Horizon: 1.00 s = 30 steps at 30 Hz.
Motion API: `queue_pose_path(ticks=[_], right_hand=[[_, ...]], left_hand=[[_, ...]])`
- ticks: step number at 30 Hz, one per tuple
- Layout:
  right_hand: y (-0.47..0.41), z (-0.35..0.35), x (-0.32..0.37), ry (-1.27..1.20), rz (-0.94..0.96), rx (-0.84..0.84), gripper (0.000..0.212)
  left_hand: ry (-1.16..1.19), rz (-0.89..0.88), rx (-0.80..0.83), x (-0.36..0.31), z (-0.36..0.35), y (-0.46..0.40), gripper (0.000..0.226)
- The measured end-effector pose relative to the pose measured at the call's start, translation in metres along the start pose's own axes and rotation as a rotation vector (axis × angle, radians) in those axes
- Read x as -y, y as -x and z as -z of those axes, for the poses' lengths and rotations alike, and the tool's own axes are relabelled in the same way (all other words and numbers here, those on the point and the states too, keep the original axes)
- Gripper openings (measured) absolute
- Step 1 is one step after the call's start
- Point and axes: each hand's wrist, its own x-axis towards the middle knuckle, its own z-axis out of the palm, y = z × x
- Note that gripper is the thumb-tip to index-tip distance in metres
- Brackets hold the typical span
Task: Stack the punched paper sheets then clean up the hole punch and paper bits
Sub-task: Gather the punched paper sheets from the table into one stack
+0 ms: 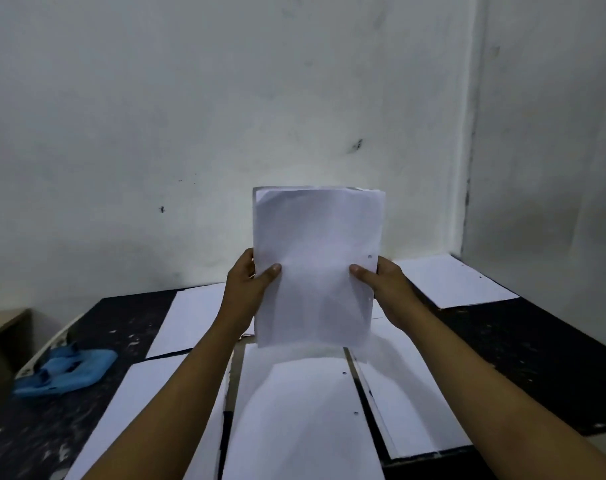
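White punched paper stack (317, 268) upright, gripped by left hand (248, 289), right hand (386, 289)

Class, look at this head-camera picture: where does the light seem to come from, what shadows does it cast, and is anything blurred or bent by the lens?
Head view: dim, bluish light. The held sheets, gripped by the left hand and right hand, throw a soft grey shadow on the paper below, so the light seems to come from above and ahead. The blue object is soft and blurred. The table edge splays outward, a sign of wide-angle distortion.

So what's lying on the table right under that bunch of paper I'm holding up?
Under the held stack lies a punched sheet with two holes near its right edge, flat on the table. The stack hides the sheet's far end.
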Motion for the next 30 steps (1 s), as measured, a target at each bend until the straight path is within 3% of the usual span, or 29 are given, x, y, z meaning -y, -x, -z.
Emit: queue_pose_path(ticks=[5,11,24,30], right_hand=[[-0.005,-0.027,-0.01,0.005,0.022,-0.03,0.017],[-0.002,-0.04,-0.022,0.072,-0.017,-0.006,0.031],[0.009,-0.034,-0.042,0.121,-0.01,-0.008,0.026],[0.008,-0.033,-0.04,0.139,0.009,-0.019,0.021]], left_hand=[[-0.029,0.019,-0.044,0.013,0.022,0.006,0.028],[-0.056,0.068,-0.01,0.041,0.025,0.015,0.035],[-0.117,0.085,0.032,0.076,0.017,0.027,0.058],[-0.116,0.094,0.005,0.075,0.015,0.023,0.057]])
